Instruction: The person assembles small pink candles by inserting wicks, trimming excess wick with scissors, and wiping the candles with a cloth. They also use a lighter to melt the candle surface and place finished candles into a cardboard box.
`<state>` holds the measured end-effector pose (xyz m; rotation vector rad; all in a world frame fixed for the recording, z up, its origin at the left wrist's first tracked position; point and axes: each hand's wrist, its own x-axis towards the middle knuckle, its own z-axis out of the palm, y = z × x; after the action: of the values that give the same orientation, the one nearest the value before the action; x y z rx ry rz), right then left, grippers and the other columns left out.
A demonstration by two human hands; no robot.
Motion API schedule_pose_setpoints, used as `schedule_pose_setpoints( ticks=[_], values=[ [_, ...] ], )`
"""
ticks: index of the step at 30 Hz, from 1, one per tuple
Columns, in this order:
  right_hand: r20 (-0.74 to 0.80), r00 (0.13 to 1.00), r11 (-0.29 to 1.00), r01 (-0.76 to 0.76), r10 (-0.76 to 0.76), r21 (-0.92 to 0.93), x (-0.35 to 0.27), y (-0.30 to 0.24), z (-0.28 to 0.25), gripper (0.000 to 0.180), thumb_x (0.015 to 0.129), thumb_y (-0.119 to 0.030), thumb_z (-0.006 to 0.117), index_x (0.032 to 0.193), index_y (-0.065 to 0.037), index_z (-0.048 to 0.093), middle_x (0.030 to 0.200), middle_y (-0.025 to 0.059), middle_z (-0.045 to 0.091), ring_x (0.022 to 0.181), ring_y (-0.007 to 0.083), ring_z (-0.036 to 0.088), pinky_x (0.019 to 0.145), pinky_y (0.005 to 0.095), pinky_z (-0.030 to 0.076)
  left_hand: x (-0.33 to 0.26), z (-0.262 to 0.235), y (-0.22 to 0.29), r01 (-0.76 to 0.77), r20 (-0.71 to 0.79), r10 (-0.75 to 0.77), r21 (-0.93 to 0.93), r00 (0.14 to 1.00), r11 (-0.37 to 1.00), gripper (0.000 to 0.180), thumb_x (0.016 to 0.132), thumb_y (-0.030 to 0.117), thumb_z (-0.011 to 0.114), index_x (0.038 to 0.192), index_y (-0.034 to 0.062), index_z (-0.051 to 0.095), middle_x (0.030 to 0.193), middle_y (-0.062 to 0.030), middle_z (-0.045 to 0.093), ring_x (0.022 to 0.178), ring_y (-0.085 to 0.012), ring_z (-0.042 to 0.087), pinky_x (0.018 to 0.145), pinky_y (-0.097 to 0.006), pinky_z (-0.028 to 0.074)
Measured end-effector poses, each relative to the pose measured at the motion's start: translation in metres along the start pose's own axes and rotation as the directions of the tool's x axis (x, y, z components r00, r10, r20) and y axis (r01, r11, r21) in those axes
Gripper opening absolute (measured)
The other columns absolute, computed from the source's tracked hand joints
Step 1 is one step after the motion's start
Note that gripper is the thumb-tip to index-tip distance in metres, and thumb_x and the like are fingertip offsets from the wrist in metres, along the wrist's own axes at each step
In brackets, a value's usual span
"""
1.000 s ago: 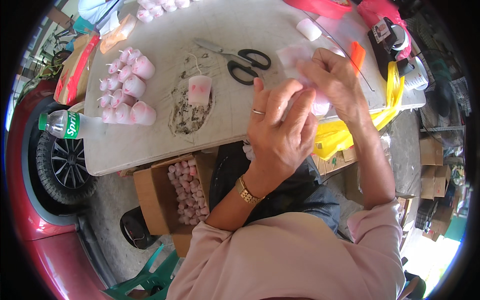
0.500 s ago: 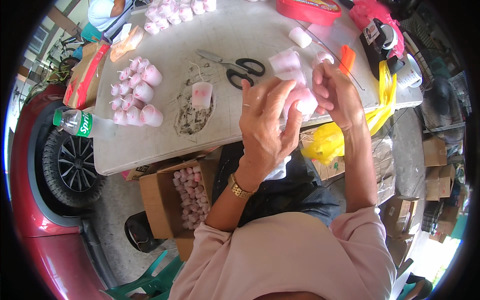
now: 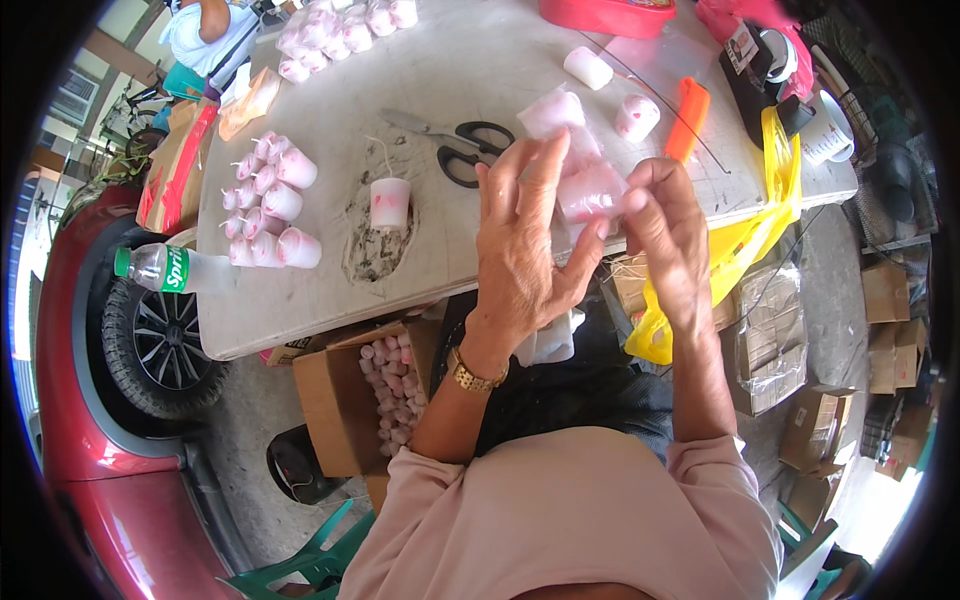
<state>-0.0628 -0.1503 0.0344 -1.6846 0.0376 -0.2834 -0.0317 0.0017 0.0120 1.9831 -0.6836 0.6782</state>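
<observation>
A row of pink-and-white candles in clear plastic wrap [image 3: 592, 192] lies near the table's front edge. My left hand [image 3: 522, 240] is around its left side, thumb at the lower end and fingers stretched along it. At the right end of the pack, my right hand [image 3: 668, 235] pinches the wrap between thumb and fingers. Just beyond stand a loose candle [image 3: 638, 119] and a second one tipped over [image 3: 588, 68]. Left of my hands, a candle with a long wick [image 3: 390, 204] stands near black-handled scissors [image 3: 460, 152].
Grouped candles [image 3: 270, 205] stand at the table's left, more at the back. An orange-handled tool [image 3: 687, 120], thin rod, yellow plastic bag [image 3: 745, 265] and red tub [image 3: 607, 17] are on the right. A plastic bottle [image 3: 165, 268] lies left. Below is a carton of candles [image 3: 335, 410].
My right hand has come down from beside the loose candle to the end of the wrapped row. That candle now shows fully on the table. My left hand stays at the pack.
</observation>
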Motion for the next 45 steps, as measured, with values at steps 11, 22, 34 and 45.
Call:
schedule_pose_setpoints(
  ticks=[11,22,34,45],
  values=[
    [-0.019,0.928,0.761,0.293,-0.371,-0.579,-0.012,0.002,0.029,0.060,0.071,-0.023,0.080,0.122,-0.006,0.054,0.115,0.0162,0.054,0.095,0.0394,0.060,0.076,0.0454,0.051,-0.019,-0.011,-0.006,0.203,0.020,-0.213,-0.394,0.977,0.896,0.082,0.077,0.000,0.055,0.150,-0.0017,0.019,0.141,-0.0240,0.037,0.115,-0.0303,0.054,0.088,-0.034,0.052],
    [0.166,0.730,0.321,0.478,-0.664,-0.818,0.021,0.005,0.042,0.067,0.062,-0.017,0.080,0.123,-0.008,0.055,0.115,0.0128,0.056,0.099,0.0359,0.055,0.084,0.0468,0.047,-0.021,-0.019,-0.011,0.393,0.124,-0.400,-0.587,0.908,0.708,0.087,0.078,-0.010,0.046,0.155,0.0076,0.008,0.140,-0.0196,0.043,0.110,-0.0240,0.062,0.093,-0.030,0.047],
    [0.418,0.658,0.094,0.596,-0.626,-0.797,0.119,0.009,0.074,0.056,0.067,-0.017,0.076,0.118,-0.007,0.057,0.113,0.0123,0.057,0.099,0.0335,0.056,0.078,0.0415,0.055,-0.030,-0.020,-0.012,0.227,-0.087,-0.298,-0.462,0.950,0.858,0.066,0.079,-0.008,0.052,0.142,-0.0024,0.035,0.122,-0.0256,0.052,0.091,-0.0275,0.066,0.081,-0.035,0.051],
    [0.548,0.597,0.102,0.725,-0.586,-0.681,0.184,0.017,0.094,0.050,0.072,-0.004,0.073,0.120,-0.012,0.060,0.115,0.0114,0.058,0.101,0.0349,0.056,0.081,0.0403,0.055,-0.031,-0.021,-0.012,0.177,-0.127,-0.242,-0.385,0.962,0.906,0.040,0.078,-0.005,0.056,0.118,-0.0014,0.057,0.115,-0.0212,0.057,0.088,-0.0307,0.066,0.076,-0.037,0.051]
  ],
)
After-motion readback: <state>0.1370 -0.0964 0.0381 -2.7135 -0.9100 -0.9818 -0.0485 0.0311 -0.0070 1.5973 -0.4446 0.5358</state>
